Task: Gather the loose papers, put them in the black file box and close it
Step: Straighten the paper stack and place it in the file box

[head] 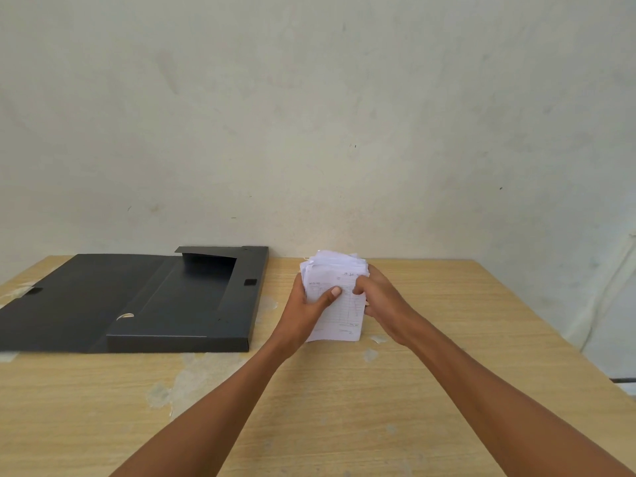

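Papers: the stack of papers stood on its lower edge right of the frame's centre, on the wooden table; its upper edges were uneven, sheets poking out at different heights.
Handling: probably light but floppy and slippery sheet on sheet; a squeeze on both long sides, with support under the bottom edge, seemed the safest hold.
Left hand: the left hand was closed on the stack's left side, thumb across the front sheet.
Right hand: the right hand clasped the right side, fingers curled over the front.
File box: the black file box lay open at centre left, just beside the papers, apart from them, its lid spread flat toward the left edge.
Risk: loose sheets might fan out during transfer.
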